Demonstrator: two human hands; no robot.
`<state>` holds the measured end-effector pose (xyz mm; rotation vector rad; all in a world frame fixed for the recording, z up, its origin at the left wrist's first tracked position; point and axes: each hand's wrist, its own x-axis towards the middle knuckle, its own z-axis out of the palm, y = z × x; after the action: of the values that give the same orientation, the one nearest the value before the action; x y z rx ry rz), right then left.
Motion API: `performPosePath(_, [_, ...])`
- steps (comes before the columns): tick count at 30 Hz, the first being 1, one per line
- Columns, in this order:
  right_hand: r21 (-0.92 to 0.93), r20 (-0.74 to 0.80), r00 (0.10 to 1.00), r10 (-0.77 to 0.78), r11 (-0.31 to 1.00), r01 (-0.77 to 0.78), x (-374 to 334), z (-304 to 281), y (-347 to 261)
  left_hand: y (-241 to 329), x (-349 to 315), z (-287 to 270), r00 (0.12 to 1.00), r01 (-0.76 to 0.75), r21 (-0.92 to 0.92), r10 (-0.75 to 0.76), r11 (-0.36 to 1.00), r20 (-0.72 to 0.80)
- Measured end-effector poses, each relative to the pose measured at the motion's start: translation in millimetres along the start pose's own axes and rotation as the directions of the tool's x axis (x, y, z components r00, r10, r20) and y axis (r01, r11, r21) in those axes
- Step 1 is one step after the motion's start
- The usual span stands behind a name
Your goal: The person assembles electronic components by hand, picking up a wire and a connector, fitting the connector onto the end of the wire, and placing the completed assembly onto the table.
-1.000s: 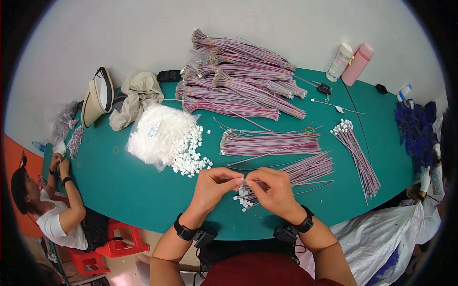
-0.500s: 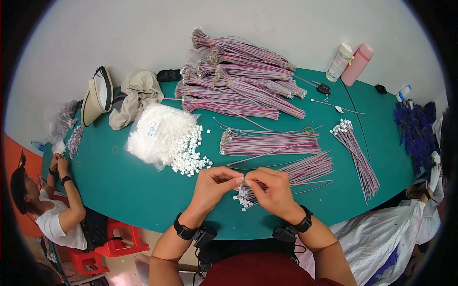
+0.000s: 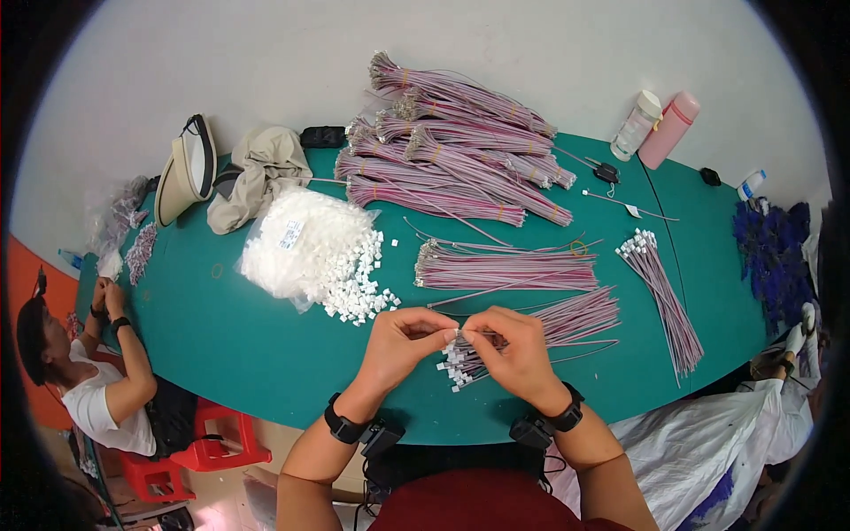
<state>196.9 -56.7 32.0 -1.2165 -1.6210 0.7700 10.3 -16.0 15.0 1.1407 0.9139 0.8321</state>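
Thumb and forefinger pinched, my left hand (image 3: 405,347) holds a small white plastic connector, mostly covered by the fingertips. Right beside it, my right hand (image 3: 517,352) is closed in a pinch on the end of a thin pinkish-grey cable; the fingertips of both hands almost meet. Beneath and behind them lies a loose bundle of cables (image 3: 580,320) with white connectors (image 3: 456,373) on their near-left ends. Just beyond is a flat stack of similar cables (image 3: 513,267). Loose white connectors (image 3: 354,299) spill from a clear plastic bag (image 3: 297,239) left of my hands.
Several tied cable bundles (image 3: 460,168) are heaped at the back of the green table (image 3: 292,367). Another cable bundle (image 3: 662,305) lies at right. Bottles (image 3: 670,130), keys (image 3: 606,173) and a visor (image 3: 184,177) stand or lie farther off. A co-worker (image 3: 97,380) sits at the left.
The view has shifted slightly, so the table's contents sit a little farther right. My fingertips stay together; the right hand's fingers have moved slightly around the connector.
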Motion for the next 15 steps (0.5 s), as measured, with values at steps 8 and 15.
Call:
performPosePath(8, [-0.141,-0.051,0.991,-0.121,0.984,0.113,-6.3,6.8,5.5,-7.4,1.5,2.3,1.0,-0.023,-0.004,0.023,1.0,-0.004])
performPosePath(15, [-0.15,-0.069,0.989,-0.13,0.982,0.119,-5.1,9.9,7.7,-5.4,0.5,1.3,0.999,-0.043,0.038,0.043,0.998,-0.009])
